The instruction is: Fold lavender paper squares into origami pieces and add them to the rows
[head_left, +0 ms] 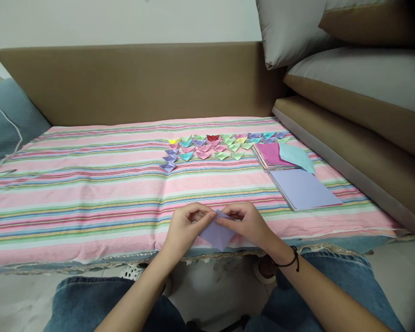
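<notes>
A folded piece of lavender origami paper [218,234] is held up over the front edge of the striped cloth. My left hand [190,226] pinches its upper left edge between thumb and fingers. On the other side, my right hand [245,225] grips the upper right edge the same way, and the two thumbs nearly meet at the top corner. The paper's lower corner points down toward me. Beyond my hands lie rows of small folded paper boats [204,154] in pink, green, blue, purple, yellow and red.
To the right sits a stack of lavender paper sheets [306,189]. Behind it is another stack topped by a magenta sheet [275,154] and a light blue sheet [295,156]. Cushions [359,78] are piled at the right, and a brown backrest [141,85] stands behind the striped cloth [72,193].
</notes>
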Demonstrator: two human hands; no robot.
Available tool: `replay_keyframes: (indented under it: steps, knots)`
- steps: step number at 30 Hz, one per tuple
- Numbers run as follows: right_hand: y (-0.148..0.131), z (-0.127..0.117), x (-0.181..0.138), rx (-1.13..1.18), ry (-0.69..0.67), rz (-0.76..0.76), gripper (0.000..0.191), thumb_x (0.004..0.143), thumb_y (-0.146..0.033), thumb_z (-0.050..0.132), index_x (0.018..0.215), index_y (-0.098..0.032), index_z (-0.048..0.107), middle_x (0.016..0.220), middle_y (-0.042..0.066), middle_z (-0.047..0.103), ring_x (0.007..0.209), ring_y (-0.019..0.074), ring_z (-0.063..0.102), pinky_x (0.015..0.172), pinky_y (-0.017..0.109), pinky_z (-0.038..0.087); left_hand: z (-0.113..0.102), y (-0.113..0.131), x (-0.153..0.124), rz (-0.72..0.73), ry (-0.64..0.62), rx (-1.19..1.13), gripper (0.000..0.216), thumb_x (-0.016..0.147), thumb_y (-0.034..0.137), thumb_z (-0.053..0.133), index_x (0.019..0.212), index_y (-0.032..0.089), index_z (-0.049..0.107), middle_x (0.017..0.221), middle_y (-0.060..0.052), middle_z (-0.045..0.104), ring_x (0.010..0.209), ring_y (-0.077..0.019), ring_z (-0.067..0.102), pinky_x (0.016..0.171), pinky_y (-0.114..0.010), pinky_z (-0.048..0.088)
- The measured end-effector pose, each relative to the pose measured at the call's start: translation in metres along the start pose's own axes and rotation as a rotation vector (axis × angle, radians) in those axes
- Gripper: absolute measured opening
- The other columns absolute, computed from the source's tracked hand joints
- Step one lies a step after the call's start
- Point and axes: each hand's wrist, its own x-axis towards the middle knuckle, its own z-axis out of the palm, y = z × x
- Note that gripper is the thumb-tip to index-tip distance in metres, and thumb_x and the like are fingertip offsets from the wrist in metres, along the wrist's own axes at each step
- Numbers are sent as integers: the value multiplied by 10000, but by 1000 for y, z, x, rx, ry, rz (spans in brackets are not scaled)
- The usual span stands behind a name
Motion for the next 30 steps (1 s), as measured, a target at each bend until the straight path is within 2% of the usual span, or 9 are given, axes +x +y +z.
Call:
replay_keyframes:
  steps: [4,14,25,30]
  knots:
    - [0,0,-1,11,-4,8,238,725,-366,654,639,-146,630,605,11,590,559,124,519,498,230,397,2,3,-2,11,1,14,161,716,319,668,675,165,646,574,3,573,500,-98,476,468,-202,363]
    - [-1,3,-3,-120,-7,-33,246,739,-354,637,618,-140,640,565,3,544,540,111,469,490,227,365,3,10,-3,78,-27,119,127,746,252,596,657,165,619,686,-21,583,628,-126,518,543,-200,394]
    - [-4,4,-4,-156,-5,-4,229,737,-332,634,608,-143,636,546,0,533,501,103,457,436,216,339,4,6,-2,36,-13,93,144,754,278,601,681,156,627,646,-13,582,596,-118,507,530,-202,390]
    - [2,1,-3,-114,14,14,214,738,-335,629,620,-157,627,550,3,567,515,127,506,447,229,380,3,4,-1,12,-22,69,152,753,311,618,722,165,650,681,-15,614,617,-125,540,530,-203,400]
